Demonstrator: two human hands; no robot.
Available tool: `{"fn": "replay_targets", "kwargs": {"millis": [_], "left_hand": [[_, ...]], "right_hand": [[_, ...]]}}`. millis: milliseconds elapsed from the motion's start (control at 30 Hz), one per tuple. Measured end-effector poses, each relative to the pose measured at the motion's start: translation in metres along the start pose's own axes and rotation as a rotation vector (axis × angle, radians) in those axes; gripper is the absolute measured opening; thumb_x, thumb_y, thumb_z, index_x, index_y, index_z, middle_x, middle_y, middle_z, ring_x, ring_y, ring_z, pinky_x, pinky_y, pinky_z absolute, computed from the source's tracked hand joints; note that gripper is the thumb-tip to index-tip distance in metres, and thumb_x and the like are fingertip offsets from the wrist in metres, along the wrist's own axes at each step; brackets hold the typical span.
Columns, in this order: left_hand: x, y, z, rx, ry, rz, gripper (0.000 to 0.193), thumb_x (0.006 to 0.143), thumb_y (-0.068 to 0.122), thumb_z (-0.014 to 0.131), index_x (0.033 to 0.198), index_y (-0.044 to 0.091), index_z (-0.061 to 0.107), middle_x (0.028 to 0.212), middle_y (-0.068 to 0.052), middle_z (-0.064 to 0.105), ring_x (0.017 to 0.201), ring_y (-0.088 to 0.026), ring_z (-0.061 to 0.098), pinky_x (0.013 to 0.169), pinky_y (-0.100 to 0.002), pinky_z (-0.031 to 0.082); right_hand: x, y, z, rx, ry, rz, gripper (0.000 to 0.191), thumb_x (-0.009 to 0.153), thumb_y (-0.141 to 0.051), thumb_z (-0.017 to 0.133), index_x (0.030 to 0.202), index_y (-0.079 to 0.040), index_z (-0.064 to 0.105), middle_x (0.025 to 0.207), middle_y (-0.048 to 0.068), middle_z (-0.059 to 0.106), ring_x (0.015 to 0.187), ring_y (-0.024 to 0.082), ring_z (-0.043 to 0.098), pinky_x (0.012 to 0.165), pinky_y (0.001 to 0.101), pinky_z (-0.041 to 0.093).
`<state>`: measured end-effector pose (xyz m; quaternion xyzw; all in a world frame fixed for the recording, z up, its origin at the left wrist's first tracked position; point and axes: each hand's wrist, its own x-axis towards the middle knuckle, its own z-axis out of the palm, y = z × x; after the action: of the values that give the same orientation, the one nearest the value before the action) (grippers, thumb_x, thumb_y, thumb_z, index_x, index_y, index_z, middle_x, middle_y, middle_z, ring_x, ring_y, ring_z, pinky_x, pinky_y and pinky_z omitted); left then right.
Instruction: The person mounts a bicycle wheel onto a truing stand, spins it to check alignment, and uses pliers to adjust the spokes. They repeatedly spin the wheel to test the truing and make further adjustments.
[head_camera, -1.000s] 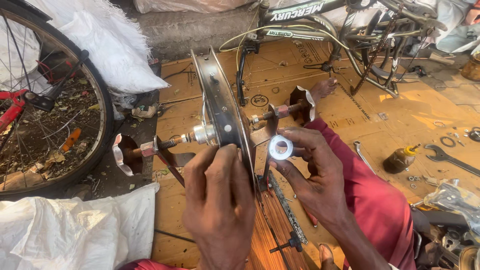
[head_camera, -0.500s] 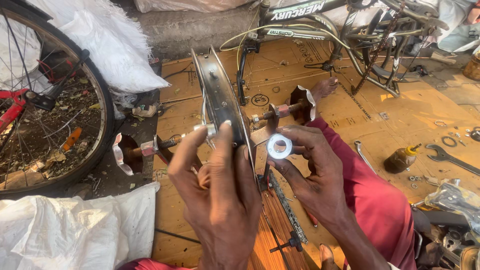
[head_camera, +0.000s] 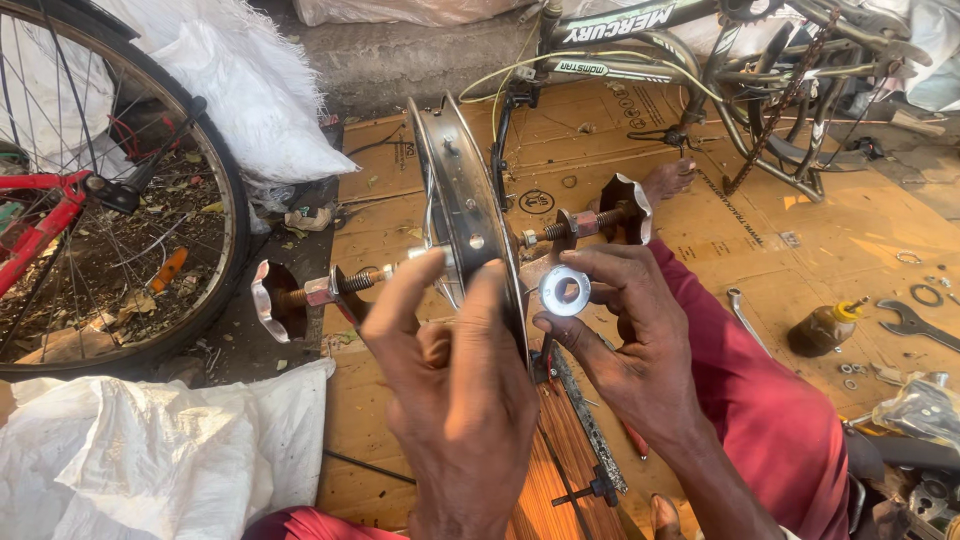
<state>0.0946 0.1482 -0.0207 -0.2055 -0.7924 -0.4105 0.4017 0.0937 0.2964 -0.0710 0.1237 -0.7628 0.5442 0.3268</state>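
My left hand (head_camera: 455, 390) had shifted off the hub onto the wheel rim (head_camera: 462, 215), gripping it; my right hand (head_camera: 610, 330) still pinched the washer (head_camera: 564, 291).

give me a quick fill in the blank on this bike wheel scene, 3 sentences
1. The right hand pinches a flat metal ____ with a hole in its middle.
2. The left hand grips the rim of the bare ____ held upright on its axle.
3. On the cardboard at right, a spanner lies beside a small brown ____ with a yellow cap.

Missing words: washer; wheel; bottle
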Motion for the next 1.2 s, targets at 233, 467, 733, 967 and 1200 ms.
{"fn": "replay_targets", "kwargs": {"millis": [233,467,733,967,1200], "left_hand": [[0.001,-0.003,0.005,0.005,0.001,-0.004,0.024,0.097,-0.002,0.074,0.120,0.000,0.066,0.130,-0.018,0.048,0.098,-0.018,0.068,0.067,-0.023,0.058],[-0.003,-0.004,0.002,-0.013,0.051,0.052,0.024,0.096,-0.002,0.073,0.119,-0.002,0.065,0.131,-0.020,0.045,0.111,-0.028,0.064,0.076,-0.027,0.059],[-0.002,-0.004,0.004,-0.078,0.053,-0.015,0.028,0.099,0.004,0.064,0.125,-0.004,0.062,0.131,-0.021,0.046,0.106,-0.021,0.064,0.064,-0.020,0.056],[0.011,-0.035,0.002,-0.960,-0.054,-0.693,0.020,0.100,0.011,0.064,0.118,0.001,0.069,0.108,-0.011,0.072,0.097,-0.013,0.070,0.089,-0.028,0.059],[0.003,-0.052,0.006,-1.186,-0.206,-0.756,0.021,0.098,0.008,0.068,0.116,-0.003,0.067,0.097,-0.012,0.075,0.083,-0.022,0.072,0.068,-0.036,0.060]], "right_hand": [[0.000,-0.001,-0.003,-0.046,0.001,0.003,0.050,0.085,0.002,0.080,0.130,-0.003,0.059,0.131,0.009,0.055,0.116,0.016,0.065,0.100,0.0313,0.060],[-0.001,-0.002,-0.006,-0.077,0.006,0.028,0.047,0.085,0.002,0.080,0.128,-0.003,0.062,0.128,0.009,0.057,0.112,0.015,0.066,0.098,0.0303,0.062],[-0.003,0.007,-0.006,-0.053,-0.002,0.029,0.044,0.084,0.002,0.080,0.123,-0.004,0.060,0.125,0.008,0.058,0.111,0.015,0.066,0.097,0.0298,0.062],[0.015,-0.008,-0.009,-0.004,0.042,-0.063,0.034,0.081,0.007,0.077,0.107,-0.002,0.057,0.122,0.008,0.058,0.126,0.021,0.058,0.107,0.0335,0.052],[0.071,0.010,-0.024,-0.370,0.032,-0.088,0.025,0.088,-0.006,0.086,0.100,-0.003,0.064,0.118,0.009,0.064,0.103,0.017,0.063,0.083,0.0293,0.055]]}}
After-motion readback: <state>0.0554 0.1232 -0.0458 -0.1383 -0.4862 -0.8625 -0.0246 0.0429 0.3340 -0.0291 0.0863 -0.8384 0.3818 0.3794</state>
